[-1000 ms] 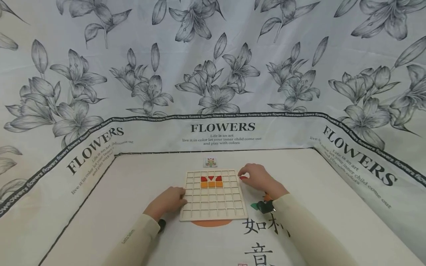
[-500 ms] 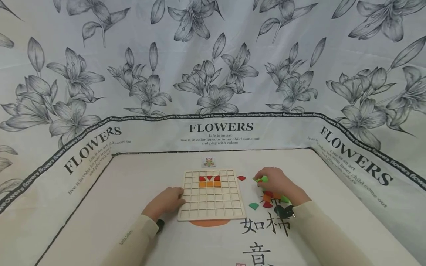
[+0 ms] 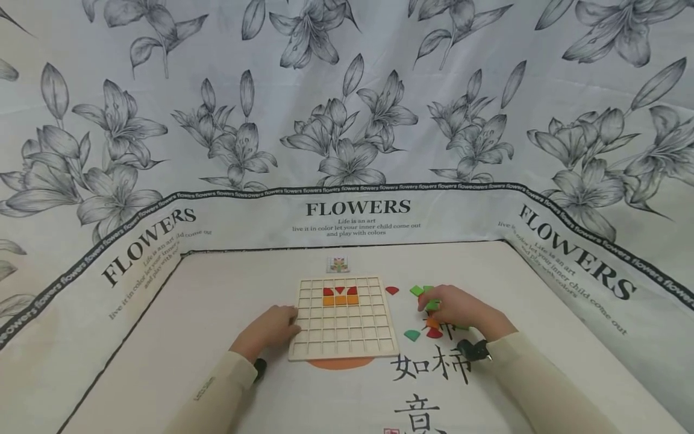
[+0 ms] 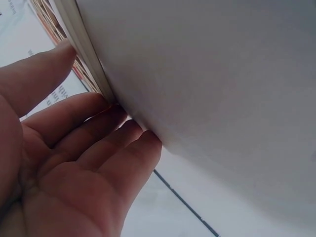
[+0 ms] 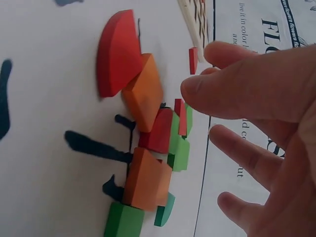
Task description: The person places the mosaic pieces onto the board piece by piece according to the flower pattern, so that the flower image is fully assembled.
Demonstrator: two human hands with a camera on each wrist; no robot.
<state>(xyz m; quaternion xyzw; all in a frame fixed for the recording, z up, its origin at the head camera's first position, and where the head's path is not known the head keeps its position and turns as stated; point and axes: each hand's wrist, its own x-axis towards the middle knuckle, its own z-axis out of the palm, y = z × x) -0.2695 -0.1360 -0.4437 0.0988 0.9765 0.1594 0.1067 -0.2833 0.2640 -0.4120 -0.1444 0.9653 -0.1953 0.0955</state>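
Observation:
A pale wooden grid board [image 3: 338,346] lies on the table, with red and orange tiles [image 3: 340,299] set in its upper cells. At its left side my left hand [image 3: 267,333] touches the edge; in the left wrist view, thumb and fingertips [image 4: 150,138] meet the board's rim [image 4: 81,44]. My right hand [image 3: 463,308] hovers low over a loose pile of tiles, fingers apart and nothing seen between them in the right wrist view. Below it are a red fan-shaped tile [image 5: 118,54], orange tiles [image 5: 144,94] and green tiles [image 5: 123,222]. The hand partly hides the pile in the head view.
A small pattern card [image 3: 338,264] lies behind the board. One red tile [image 3: 392,290] sits by the board's right edge, and a teal fan-shaped tile [image 3: 412,335] lies nearer me. Printed flower cloth [image 3: 358,217] walls the table at the back and sides.
My right hand has let go of the red tile beside the board and moved right to the pile. Green tiles now lie near its fingertips. My left hand stays at the board.

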